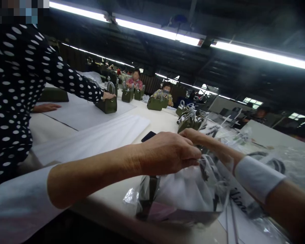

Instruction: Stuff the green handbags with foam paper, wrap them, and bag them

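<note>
In front of me at the table edge stands a dark green handbag [150, 189] inside a clear plastic bag [220, 195], with white wrapping [186, 189] over much of it. My left hand [167, 152] reaches across above it, its fingers closed on the gathered top of the plastic. Just behind is my right hand [193, 136], its fingers bent inward and partly hidden by the left hand; what they grip does not show. Both forearms wear pale sleeve covers.
A co-worker in a polka-dot sleeve [73, 81] touches a green handbag [109, 104] at left. White foam sheets [96, 135] and a dark phone [148, 136] lie on the table [165, 117]. Several wrapped handbags [190, 118] stand beyond my hands; loose plastic [289, 169] lies at right.
</note>
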Motion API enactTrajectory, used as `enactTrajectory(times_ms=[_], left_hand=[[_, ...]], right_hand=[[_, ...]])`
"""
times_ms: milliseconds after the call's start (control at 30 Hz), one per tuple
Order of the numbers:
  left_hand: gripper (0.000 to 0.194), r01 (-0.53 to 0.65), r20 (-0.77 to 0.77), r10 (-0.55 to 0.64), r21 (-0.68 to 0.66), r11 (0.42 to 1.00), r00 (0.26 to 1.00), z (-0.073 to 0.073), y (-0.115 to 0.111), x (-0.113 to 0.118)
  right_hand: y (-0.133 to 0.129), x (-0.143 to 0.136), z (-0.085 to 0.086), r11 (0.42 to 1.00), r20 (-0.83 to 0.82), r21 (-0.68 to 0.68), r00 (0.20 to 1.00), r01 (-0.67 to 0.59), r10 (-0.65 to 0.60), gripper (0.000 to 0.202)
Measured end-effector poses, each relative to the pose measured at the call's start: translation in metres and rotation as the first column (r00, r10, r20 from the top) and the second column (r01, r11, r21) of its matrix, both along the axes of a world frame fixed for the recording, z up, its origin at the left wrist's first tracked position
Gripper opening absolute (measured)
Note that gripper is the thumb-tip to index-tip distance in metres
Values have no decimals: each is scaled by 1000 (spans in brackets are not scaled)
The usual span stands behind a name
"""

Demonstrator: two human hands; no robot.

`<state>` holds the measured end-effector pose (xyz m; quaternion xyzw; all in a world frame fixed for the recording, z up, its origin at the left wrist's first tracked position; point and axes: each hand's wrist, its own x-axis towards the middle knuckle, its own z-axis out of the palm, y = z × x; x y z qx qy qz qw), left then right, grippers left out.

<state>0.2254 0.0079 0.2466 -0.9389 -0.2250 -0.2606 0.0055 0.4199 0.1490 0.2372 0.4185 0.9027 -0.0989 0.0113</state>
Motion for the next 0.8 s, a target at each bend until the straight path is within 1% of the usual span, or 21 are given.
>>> enactTrajectory(times_ms=[67, 133, 167, 233, 267, 333, 467, 567, 600, 667, 700, 733, 800], left_hand=[[20, -86, 35, 86, 14, 996, 996, -3, 4, -2], [20, -148, 80, 145, 25, 989, 986, -7, 9, -3], [20, -162, 92, 161, 10, 987, 983, -8, 12, -3], [18, -167, 79, 173, -74, 983, 982, -11, 19, -3], [17, -166, 58, 174, -126, 978, 983, -13, 23, -4], [18, -172, 16, 179, -211, 962, 984, -15, 33, -6], [18, -160, -9, 164, -263, 951, 986, -18, 57, -16], [17, -119, -41, 112, -271, 955, 993, -18, 66, -22], [17, -109, -55, 97, -278, 954, 994, -18, 67, -22], [20, -95, -67, 79, -285, 954, 995, -18, 67, -20], [22, -92, -60, 78, -280, 955, 995, -18, 65, -18], [22, -91, -45, 82, -271, 958, 996, -18, 64, -15], [23, -94, 0, 97, -245, 965, 995, -18, 61, -9]], right_hand=[[-15, 2, 7, 997, 22, -2, 997, -73, 73, 22], [-36, 5, 22, 990, 30, 12, 990, -138, 137, 21], [-46, 6, 30, 986, 36, 23, 985, -167, 167, 20], [-62, 8, 40, 975, 55, 54, 976, -214, 211, 21], [-67, 9, 41, 970, 69, 69, 971, -234, 230, 22], [-74, 10, 39, 965, 87, 91, 967, -247, 239, 24], [-83, 11, 29, 972, 59, 157, 984, -176, 169, 24], [-93, 9, 30, 962, 76, 228, 988, -148, 134, 22], [-96, 8, 32, 966, 89, 225, 990, -128, 111, 21], [-103, 7, 39, 984, 105, 167, 994, -60, 43, 20], [-106, 5, 43, 993, 109, 118, 994, -3, -10, 19], [-110, 4, 48, 996, 113, 63, 991, 61, -68, 19], [-117, -2, 58, 984, 106, -23, 980, 175, -171, 21]])
